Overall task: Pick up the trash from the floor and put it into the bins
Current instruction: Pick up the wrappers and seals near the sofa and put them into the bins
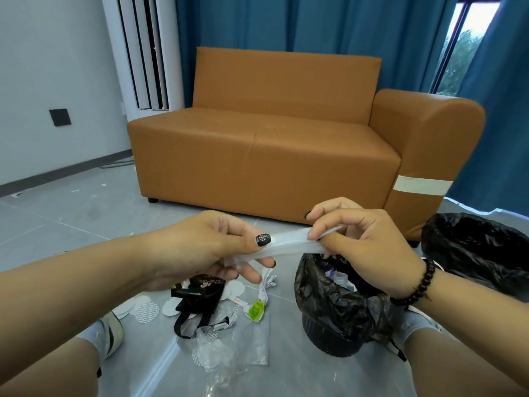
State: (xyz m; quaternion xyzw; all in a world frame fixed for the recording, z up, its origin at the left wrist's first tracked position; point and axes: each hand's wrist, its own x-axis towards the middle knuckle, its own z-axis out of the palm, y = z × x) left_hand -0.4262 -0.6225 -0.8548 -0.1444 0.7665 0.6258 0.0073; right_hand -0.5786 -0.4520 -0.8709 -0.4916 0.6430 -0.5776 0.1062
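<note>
White plastic strip (289,245) stretches between both hands, left hand (211,247) and right hand (357,242) each pinching an end, above the bin (337,305).

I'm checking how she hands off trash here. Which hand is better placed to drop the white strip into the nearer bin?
Probably the right hand. It pinches the white strip almost directly above the nearer bin; the left hand grips the other end over the floor litter, farther away.
</note>
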